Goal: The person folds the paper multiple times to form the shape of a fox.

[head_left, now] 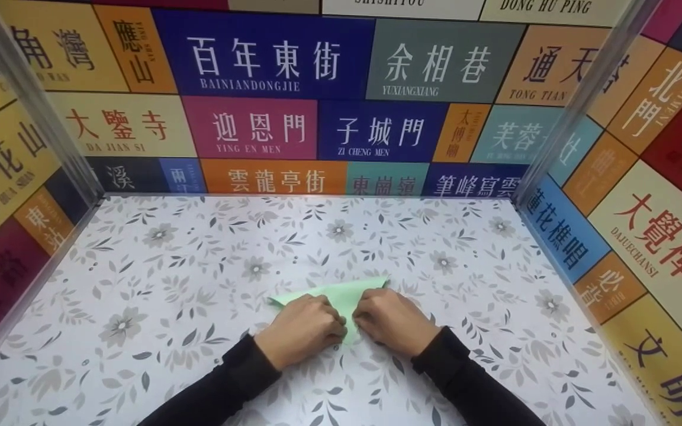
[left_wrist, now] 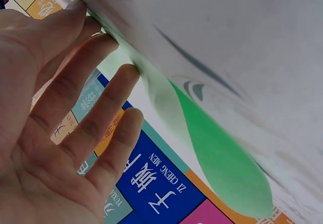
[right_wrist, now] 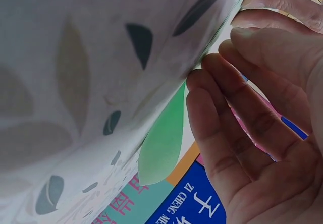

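Observation:
A light green sheet of paper (head_left: 341, 294) lies on the patterned tabletop, with a long far edge and a narrower part towards the person. Its left and right corners curl up off the surface. My left hand (head_left: 305, 328) rests on its left part, and in the left wrist view the fingertips press along the paper (left_wrist: 222, 168), fingers loosely bent. On the other side, my right hand (head_left: 394, 319) touches the paper near the middle, close to the left hand. The right wrist view shows its fingertips down at the paper's edge, beside a raised green corner (right_wrist: 164, 143).
The tabletop (head_left: 199, 254) has a white covering with grey flowers and leaves. A back wall (head_left: 270, 53) and side walls of coloured panels with Chinese characters enclose it. Clear strips (head_left: 578, 100) run up the corners. Both forearms wear black sleeves (head_left: 216, 384).

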Motion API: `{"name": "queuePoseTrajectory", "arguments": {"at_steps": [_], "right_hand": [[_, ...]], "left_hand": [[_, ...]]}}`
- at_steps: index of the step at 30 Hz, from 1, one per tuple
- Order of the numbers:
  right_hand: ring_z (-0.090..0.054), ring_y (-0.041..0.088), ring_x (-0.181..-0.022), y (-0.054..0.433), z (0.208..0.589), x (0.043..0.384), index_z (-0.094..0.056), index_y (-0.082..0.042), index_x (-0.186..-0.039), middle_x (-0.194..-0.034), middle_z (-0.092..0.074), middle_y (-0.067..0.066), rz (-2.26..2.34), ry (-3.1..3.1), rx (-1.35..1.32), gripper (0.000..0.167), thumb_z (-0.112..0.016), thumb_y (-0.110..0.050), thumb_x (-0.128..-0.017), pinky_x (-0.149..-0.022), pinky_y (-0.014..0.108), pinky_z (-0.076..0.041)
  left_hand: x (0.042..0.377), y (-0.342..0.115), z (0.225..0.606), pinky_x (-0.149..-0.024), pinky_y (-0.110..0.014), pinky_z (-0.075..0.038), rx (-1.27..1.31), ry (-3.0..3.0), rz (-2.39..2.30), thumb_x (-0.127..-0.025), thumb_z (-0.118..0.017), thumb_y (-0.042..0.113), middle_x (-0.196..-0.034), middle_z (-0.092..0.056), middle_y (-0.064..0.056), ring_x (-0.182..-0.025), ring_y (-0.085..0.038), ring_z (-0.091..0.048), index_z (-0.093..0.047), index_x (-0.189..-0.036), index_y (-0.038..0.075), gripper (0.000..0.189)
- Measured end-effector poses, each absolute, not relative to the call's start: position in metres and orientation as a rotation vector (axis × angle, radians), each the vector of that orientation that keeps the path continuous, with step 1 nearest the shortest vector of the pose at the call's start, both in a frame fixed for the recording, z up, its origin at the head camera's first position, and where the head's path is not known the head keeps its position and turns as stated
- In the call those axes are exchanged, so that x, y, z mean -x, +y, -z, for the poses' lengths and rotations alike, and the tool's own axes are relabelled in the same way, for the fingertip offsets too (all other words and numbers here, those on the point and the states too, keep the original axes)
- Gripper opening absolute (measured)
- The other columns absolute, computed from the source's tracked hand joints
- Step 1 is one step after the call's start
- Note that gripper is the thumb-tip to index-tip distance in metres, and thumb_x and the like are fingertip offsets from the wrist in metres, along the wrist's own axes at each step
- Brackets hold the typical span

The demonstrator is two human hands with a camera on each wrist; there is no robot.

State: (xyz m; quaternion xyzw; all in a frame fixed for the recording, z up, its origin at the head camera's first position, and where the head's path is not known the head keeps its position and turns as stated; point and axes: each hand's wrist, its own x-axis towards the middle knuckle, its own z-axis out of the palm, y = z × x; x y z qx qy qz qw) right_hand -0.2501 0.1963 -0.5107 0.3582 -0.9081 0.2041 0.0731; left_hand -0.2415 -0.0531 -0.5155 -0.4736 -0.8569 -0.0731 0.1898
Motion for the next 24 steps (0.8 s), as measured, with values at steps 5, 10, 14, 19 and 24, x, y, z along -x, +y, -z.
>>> {"name": "queuePoseTrajectory", "arguments": {"at_steps": [5,10,14,19,24], "right_hand": [[-0.077,0.022,-0.095,0.1966,0.5114,0.2503,-0.090,-0.010,-0.103,-0.102,-0.081,0.004,-0.630,-2.720,-1.098,0.011,-0.086,-0.003,-0.096,-0.089,0.039,-0.069],[-0.076,0.021,-0.092,0.1959,0.5130,0.2510,-0.090,-0.010,-0.102,-0.100,-0.080,0.005,-0.646,-2.698,-1.134,0.012,-0.087,-0.001,-0.095,-0.088,0.038,-0.068],[-0.075,0.021,-0.092,0.1953,0.5135,0.2509,-0.090,-0.009,-0.100,-0.100,-0.079,0.006,-0.664,-2.696,-1.137,0.010,-0.089,-0.001,-0.094,-0.088,0.038,-0.068],[-0.076,0.022,-0.093,0.1948,0.5149,0.2517,-0.091,-0.009,-0.099,-0.100,-0.079,0.006,-0.666,-2.701,-1.133,0.009,-0.090,-0.002,-0.094,-0.089,0.038,-0.067],[-0.076,0.022,-0.095,0.1943,0.5152,0.2520,-0.091,-0.009,-0.099,-0.101,-0.080,0.006,-0.663,-2.703,-1.139,0.008,-0.090,-0.002,-0.095,-0.091,0.039,-0.067]], "left_hand": [[0.2405,-0.0523,0.5152,-0.065,-0.029,-0.051,1.341,-2.389,0.164,-0.091,-0.096,0.025,-0.084,-0.083,0.015,-0.077,-0.015,-0.069,-0.084,-0.079,0.030,0.017],[0.2396,-0.0520,0.5155,-0.066,-0.028,-0.052,1.351,-2.404,0.165,-0.094,-0.093,0.022,-0.084,-0.082,0.014,-0.076,-0.015,-0.068,-0.084,-0.080,0.028,0.017],[0.2386,-0.0520,0.5155,-0.066,-0.028,-0.054,1.343,-2.420,0.178,-0.093,-0.093,0.020,-0.084,-0.083,0.013,-0.077,-0.015,-0.069,-0.084,-0.081,0.028,0.017],[0.2377,-0.0514,0.5152,-0.065,-0.027,-0.057,1.332,-2.428,0.195,-0.092,-0.092,0.015,-0.082,-0.082,0.013,-0.076,-0.013,-0.069,-0.084,-0.080,0.027,0.019],[0.2371,-0.0519,0.5152,-0.064,-0.027,-0.059,1.330,-2.432,0.209,-0.091,-0.091,0.012,-0.080,-0.081,0.012,-0.075,-0.012,-0.069,-0.085,-0.080,0.027,0.019]]}}
